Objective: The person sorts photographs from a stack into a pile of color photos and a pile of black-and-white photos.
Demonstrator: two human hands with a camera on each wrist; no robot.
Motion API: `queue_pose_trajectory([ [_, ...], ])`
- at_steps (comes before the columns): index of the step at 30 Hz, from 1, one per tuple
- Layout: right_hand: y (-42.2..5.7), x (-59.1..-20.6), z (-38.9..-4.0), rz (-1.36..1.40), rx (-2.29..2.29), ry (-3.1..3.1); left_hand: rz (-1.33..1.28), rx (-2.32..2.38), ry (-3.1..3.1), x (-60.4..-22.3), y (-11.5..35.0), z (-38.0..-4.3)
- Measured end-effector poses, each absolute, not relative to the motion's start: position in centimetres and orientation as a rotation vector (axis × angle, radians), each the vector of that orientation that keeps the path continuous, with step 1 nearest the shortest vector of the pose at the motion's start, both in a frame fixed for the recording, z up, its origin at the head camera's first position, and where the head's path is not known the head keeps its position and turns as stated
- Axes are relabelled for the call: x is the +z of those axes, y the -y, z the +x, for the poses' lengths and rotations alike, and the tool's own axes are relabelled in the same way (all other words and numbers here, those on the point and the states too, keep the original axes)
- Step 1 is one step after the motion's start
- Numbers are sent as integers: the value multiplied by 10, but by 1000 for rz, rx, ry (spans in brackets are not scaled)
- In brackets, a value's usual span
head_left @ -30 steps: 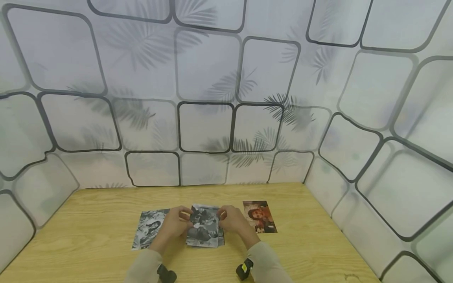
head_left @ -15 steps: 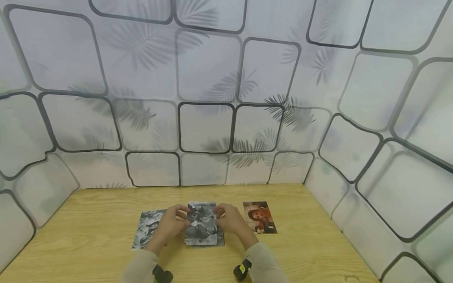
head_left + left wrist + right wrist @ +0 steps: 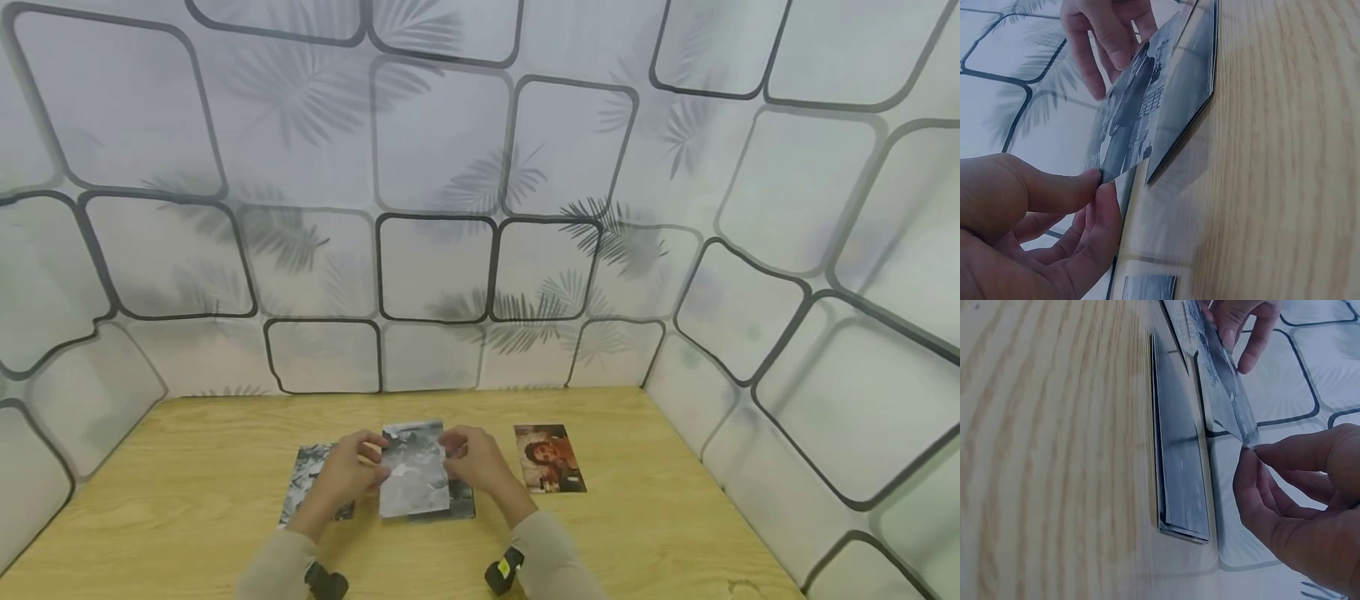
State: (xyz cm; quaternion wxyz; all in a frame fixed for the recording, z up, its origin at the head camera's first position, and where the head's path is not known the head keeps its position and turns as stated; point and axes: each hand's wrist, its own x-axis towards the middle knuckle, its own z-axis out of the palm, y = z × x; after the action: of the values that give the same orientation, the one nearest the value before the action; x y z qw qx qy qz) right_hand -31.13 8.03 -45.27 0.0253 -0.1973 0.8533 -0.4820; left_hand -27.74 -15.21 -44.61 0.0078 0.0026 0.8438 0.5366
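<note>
Both hands hold a black-and-white photo print (image 3: 414, 477) above the table, one at each side. My left hand (image 3: 347, 471) pinches its left edge between thumb and forefinger, plainly so in the left wrist view. Opposite, my right hand (image 3: 476, 461) pinches the print's right edge with thumb and fingertips. Beneath and a bit to the right lies a small stack of prints (image 3: 1182, 462), partly covered by the held one in the head view. Another black-and-white print (image 3: 300, 477) lies to the left, partly hidden by my left hand and forearm.
A colour photo print (image 3: 551, 458) lies on the wooden table (image 3: 645, 517), right of my right hand. Patterned cloth walls (image 3: 435, 358) with dark rounded squares and leaf shapes rise behind the table and along its sides. Each wrist carries a small black camera.
Both hands have moved left and slightly away from me with the held print. More of the stack beneath now shows on the right. The print's surface has turned paler with glare.
</note>
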Motion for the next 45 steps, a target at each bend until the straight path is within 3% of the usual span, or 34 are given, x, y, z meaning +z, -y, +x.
queue_pose_trajectory([
  [13, -68, -457, -314, -699, -1517, -2676, 7, 1659, -2640, -441, 168, -273],
  [45, -23, -453, -300, -619, -1509, -2540, 29, 1613, -2678, -439, 205, -264],
])
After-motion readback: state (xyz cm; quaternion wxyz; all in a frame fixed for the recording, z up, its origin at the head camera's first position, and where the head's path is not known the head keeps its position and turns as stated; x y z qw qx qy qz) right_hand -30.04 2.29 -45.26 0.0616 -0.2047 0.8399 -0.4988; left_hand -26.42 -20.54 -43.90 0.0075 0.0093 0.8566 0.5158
